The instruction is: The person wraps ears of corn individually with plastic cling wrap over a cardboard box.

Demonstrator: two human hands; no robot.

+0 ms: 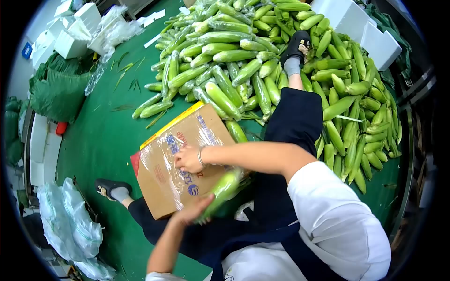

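Observation:
My left hand [194, 210] grips the lower end of a green ear of corn [224, 189], blurred by motion, held tilted at the box's near right side. The cardboard box [159, 192], printed in blue and red, stands between my legs. Shiny clear plastic film [206, 131] lies over its top. My right hand [188, 159], with a bracelet at the wrist, is on the box top with its fingers bent together on the film. Exactly how the fingertips hold the film is hard to see.
Corn ears in clear film [225, 40] are heaped ahead, close to the box. Another corn pile [347, 112], in husks, lies right of my outstretched leg. White foam boxes [77, 40], a green sack [61, 86] and clear plastic bags [70, 220] line the left of the green floor [103, 140].

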